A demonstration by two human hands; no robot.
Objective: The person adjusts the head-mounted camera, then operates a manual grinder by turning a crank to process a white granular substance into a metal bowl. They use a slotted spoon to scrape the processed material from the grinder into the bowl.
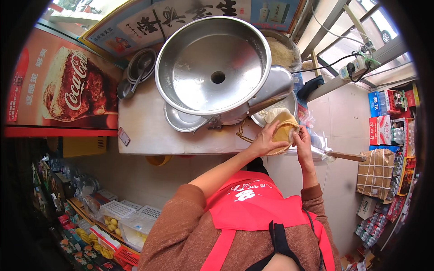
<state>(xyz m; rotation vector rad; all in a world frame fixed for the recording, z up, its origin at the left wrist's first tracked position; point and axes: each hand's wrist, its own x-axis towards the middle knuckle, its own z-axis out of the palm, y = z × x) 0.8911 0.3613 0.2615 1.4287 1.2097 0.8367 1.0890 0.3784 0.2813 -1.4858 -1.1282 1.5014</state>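
Both my hands hold a yellowish cloth bag [284, 130] with a rolled or corded rim at the right front of the table. My left hand [269, 138] grips the rim's left side, and my right hand [301, 138] pinches its right side. The bag's mouth faces up towards me. A braided cord [243, 133] lies on the table left of it. Just behind the bag is a metal basin [294, 101] with pale crumbly material, under the metal spout [273, 89] of a machine. The machine's large steel hopper [196, 81] has a dark central hole.
A metal bowl [179, 118] sits partly under the hopper. Nested pans with a ladle [138, 79] stand at the table's back left, a phone [123, 136] near its left edge. A wooden handle [346, 156] juts out at right. Power sockets [352, 68] hang on the window frame.
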